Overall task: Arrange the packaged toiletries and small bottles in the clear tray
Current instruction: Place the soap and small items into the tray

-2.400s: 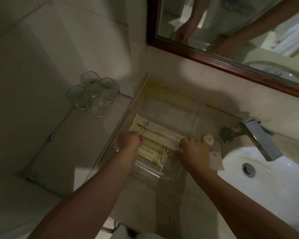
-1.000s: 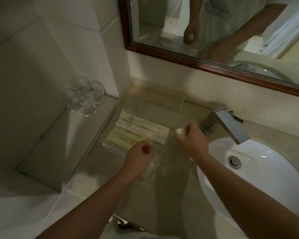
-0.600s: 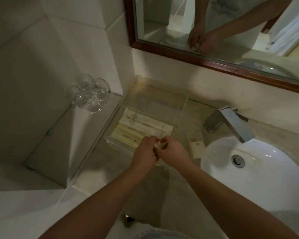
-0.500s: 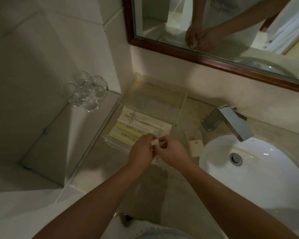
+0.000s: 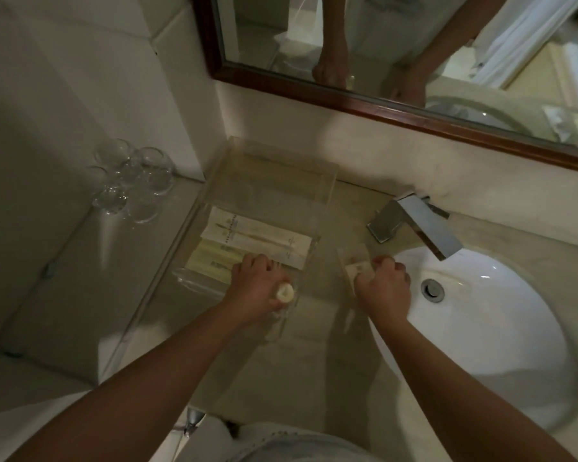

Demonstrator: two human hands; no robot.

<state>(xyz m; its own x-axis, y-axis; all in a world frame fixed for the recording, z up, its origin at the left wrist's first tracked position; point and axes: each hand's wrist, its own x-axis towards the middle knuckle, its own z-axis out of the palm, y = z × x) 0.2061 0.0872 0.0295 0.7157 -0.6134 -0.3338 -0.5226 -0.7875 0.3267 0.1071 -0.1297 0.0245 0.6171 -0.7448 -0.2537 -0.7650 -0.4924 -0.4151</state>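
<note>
Dim bathroom counter [image 5: 314, 345]: left hand [image 5: 257, 288] curls around a small white-capped bottle [image 5: 285, 292] at the clear tray [image 5: 327, 191] of unreadably printed sachets [image 5: 257, 240], right hand [image 5: 382, 288] pinching a small packet [image 5: 356, 270] beside it.

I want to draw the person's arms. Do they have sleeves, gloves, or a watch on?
No gloves, and no sleeves in view: both forearms are bare all the way to the bottom edge of the picture. The left hand and right hand show no watch, bracelet or ring that I can make out, though the light is dim. So draw two plain, bare arms.
</note>
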